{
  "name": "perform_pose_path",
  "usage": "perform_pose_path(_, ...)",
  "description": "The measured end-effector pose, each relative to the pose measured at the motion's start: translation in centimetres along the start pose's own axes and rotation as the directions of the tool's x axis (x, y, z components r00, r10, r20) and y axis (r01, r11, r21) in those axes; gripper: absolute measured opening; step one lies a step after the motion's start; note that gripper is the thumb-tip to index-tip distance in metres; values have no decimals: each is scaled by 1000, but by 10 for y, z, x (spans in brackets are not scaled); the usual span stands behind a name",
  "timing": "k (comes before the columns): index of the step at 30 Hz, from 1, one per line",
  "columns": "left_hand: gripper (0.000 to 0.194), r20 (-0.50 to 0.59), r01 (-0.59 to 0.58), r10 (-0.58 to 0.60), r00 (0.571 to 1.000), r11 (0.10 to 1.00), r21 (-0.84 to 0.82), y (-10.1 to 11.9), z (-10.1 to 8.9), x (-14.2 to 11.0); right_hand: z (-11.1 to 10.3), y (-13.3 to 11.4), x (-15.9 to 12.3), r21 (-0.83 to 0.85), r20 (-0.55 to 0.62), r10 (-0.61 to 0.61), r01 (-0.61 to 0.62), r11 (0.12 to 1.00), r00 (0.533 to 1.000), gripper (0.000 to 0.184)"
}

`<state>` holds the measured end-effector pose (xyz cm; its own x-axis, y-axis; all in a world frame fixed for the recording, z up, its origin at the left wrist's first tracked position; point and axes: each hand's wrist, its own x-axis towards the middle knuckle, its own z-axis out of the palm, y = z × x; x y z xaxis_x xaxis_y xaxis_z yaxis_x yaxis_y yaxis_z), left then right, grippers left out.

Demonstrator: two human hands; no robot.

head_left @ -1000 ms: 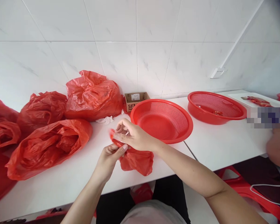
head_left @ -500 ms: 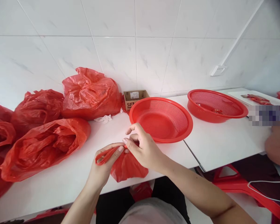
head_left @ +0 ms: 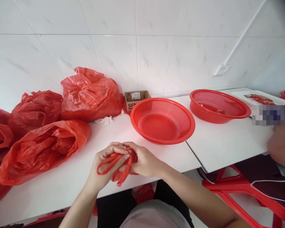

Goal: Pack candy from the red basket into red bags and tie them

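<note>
Gripped the bunched bag (head_left: 126, 172) with left hand (head_left: 107, 178) and right hand (head_left: 146, 161) together, seemingly to stop it springing loose.

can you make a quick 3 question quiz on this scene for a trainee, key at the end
1. What do the left hand and right hand both hold?
A) a sponge
B) a red plastic bag
C) a metal spoon

2. True or false: from this view, the red colander nearest the hands partly hides the cardboard box.

3. Fill in the gap: the white socket is fixed to the tiled ____.

Key: 1. B. 2. True; its rim covers part of the box. 3. wall.
</note>
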<state>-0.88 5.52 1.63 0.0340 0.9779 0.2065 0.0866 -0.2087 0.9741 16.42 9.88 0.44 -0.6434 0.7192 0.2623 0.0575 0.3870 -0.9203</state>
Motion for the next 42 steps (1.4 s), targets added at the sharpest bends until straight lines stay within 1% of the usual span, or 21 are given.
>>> perform_pose_path(2, 8, -22, 34, -36, 999, 997, -70, -2, 0, -1, 11, 11, 1, 16, -69, 58, -57, 998, 996, 27)
perform_pose_path(3, 8, -59, 52, -60, 996, 991, -123, -3, 0, -1, 15, 16, 1, -9, -96, 67, -68, 998, 993, 13)
perform_pose_path(4, 8, -109, 65, -86, 990, 981, -183, -5, -2, -2, 17, 20, 1, -49, -104, 57, -62, 997, 993, 10)
perform_pose_path(6, 10, -202, 85, -151, 968, 950, -301, -8, -5, -3, 17, 26, 2, -162, -78, -9, -4, 987, 997, 20)
perform_pose_path(7, 12, -226, 97, -184, 957, 932, -349, -9, -7, -3, 15, 27, 2, -217, -59, -48, 34, 976, 997, 22)
perform_pose_path(9, 14, -208, 132, -226, 952, 913, -387, -10, -10, -3, 7, 26, 3, -270, -28, -86, 75, 960, 996, 23)
perform_pose_path(10, 14, -181, 154, -235, 955, 914, -376, -10, -10, -3, 3, 25, 3, -258, -19, -82, 74, 963, 996, 21)
perform_pose_path(12, 14, -127, 201, -254, 959, 923, -329, -10, -11, -2, -5, 20, 2, -172, -20, -59, 55, 984, 998, 12)
perform_pose_path(15, 15, -85, 245, -275, 958, 933, -263, -11, -11, -2, -13, 12, 1, 12, -43, -29, 29, 1000, 999, 24)
perform_pose_path(19, 20, -82, 265, -294, 952, 929, -259, -16, -8, -1, -15, 10, 0, 225, -21, 35, -29, 974, 999, 17)
perform_pose_path(21, 20, -76, 264, -291, 954, 931, -250, -18, -7, -1, -14, 11, -1, 263, -1, 28, -27, 964, 1000, 15)
perform_pose_path(24, 18, -41, 256, -274, 961, 935, -246, -18, -4, -1, -14, 11, -1, 253, 2, 24, -24, 967, 1000, 13)
perform_pose_path(26, 18, -43, 207, -219, 975, 959, -194, -18, -2, -2, -13, 9, -1, 226, -29, 59, -51, 973, 998, 11)
perform_pose_path(28, 15, -88, 112, -118, 989, 991, -66, -18, 0, -3, -11, 6, -2, 181, -83, 73, -57, 982, 994, 6)
perform_pose_path(30, 15, -159, -9, 26, 987, 994, 111, -20, 2, -5, -9, 2, -3, 138, -123, 45, -28, 990, 991, 4)
perform_pose_path(32, 22, -208, -124, 193, 959, 944, 305, -22, 6, -7, -7, -1, -4, 123, -140, 24, -7, 992, 990, 5)
perform_pose_path(34, 29, -216, -215, 336, 917, 871, 441, -24, 9, -8, -7, -1, -4, 155, -129, 49, -29, 987, 990, 3)
perform_pose_path(35, 31, -208, -257, 389, 897, 844, 471, -24, 10, -8, -7, 0, -4, 186, -110, 72, -51, 981, 991, 5)
perform_pose_path(38, 35, -188, -349, 474, 860, 816, 461, -25, 11, -7, -9, 5, -1, 341, -30, 141, -122, 932, 990, 18)
perform_pose_path(40, 37, -144, -391, 499, 854, 800, 455, -24, 10, -7, -12, 8, 1, 443, 8, 146, -134, 887, 989, 22)
perform_pose_path(42, 40, -95, -410, 502, 860, 790, 456, -23, 7, -6, -16, 6, 4, 451, 27, 127, -126, 884, 991, 22)
